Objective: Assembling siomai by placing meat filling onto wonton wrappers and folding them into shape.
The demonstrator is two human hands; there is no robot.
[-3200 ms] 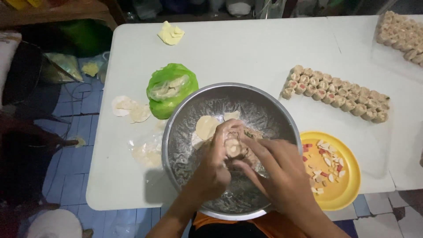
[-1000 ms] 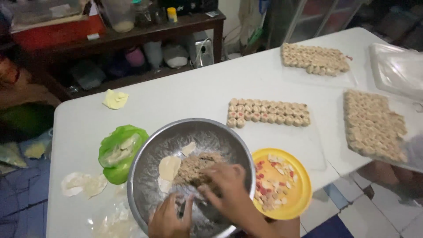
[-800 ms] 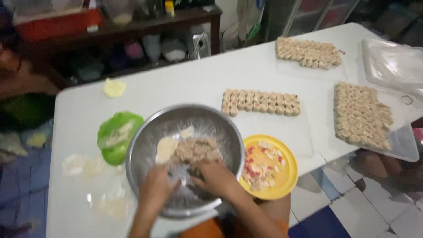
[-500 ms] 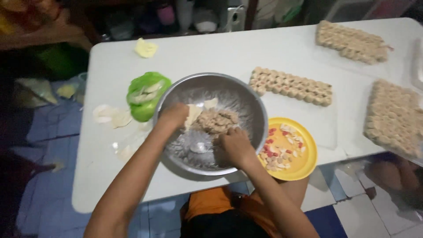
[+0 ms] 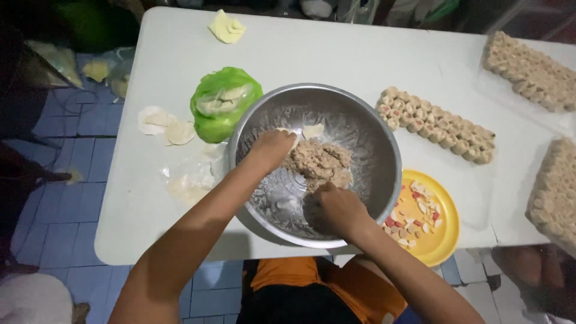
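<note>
A large metal bowl (image 5: pixel 384 150) sits on the white table (image 5: pixel 336 54) and holds a lump of brownish minced filling (image 5: pixel 321 165). My left hand (image 5: pixel 271 150) reaches into the bowl's left side, fingers curled at the edge of the filling near pale round wrappers (image 5: pixel 312 130). My right hand (image 5: pixel 335 209) rests inside the near part of the bowl, fingers closed, touching the filling's near edge. What either hand grips is hidden.
A green plastic bag of wrappers (image 5: pixel 223 102) lies left of the bowl, with loose wrappers (image 5: pixel 159 123) beside it. A yellow plate of chopped bits (image 5: pixel 426 216) is at right. Rows of finished dumplings (image 5: pixel 435 125) and further dumpling batches (image 5: pixel 531 69) lie beyond.
The view has swung about and moved closer. My left hand has stayed at the bowl's left side; my right hand drew back to the near edge of the filling.
</note>
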